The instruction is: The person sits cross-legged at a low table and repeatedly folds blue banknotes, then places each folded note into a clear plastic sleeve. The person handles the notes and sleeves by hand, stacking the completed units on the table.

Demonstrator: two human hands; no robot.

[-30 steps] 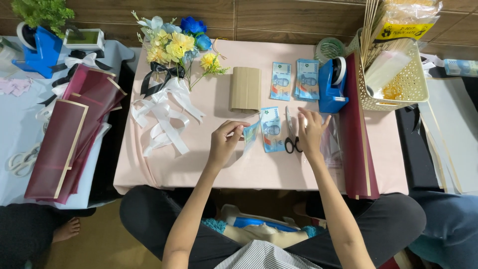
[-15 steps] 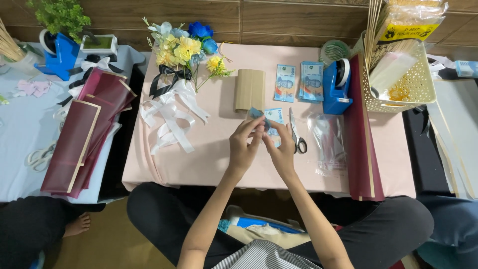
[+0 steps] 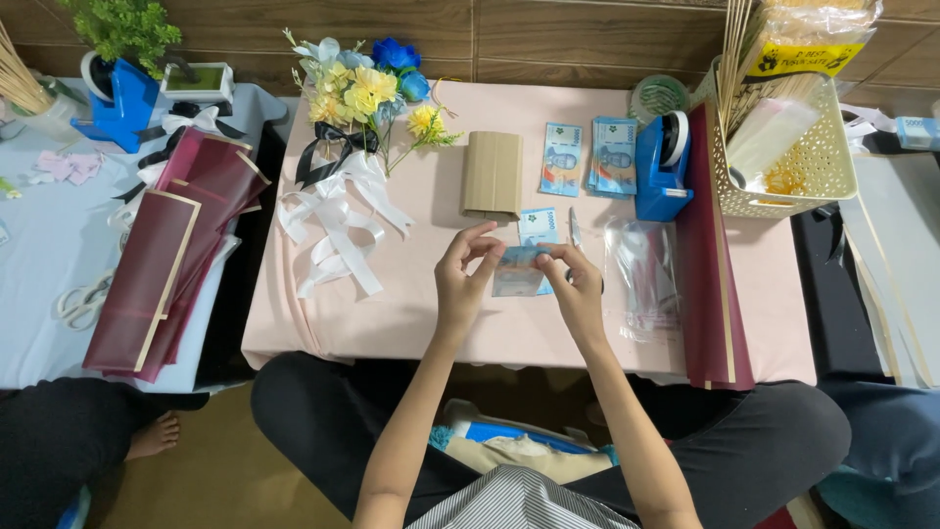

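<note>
Both hands meet over the pink table [image 3: 392,313]: the left hand [image 3: 460,279] and right hand [image 3: 578,289] each pinch an end of a thin blue-green banknote [image 3: 517,263], held flat just above the tabletop. Beside it lie more notes [image 3: 563,159], a ribbed tan card [image 3: 493,174], a glossy blue tape dispenser [image 3: 658,167] and white satin ribbon [image 3: 333,230].

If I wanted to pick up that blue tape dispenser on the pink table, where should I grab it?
Probably the blue tape dispenser is best gripped across its narrow body from above, fingers on its two long sides. It stands upright, with the tape roll near the top end. The left side looks freer; the dark red sheets lie close along its right.
</note>
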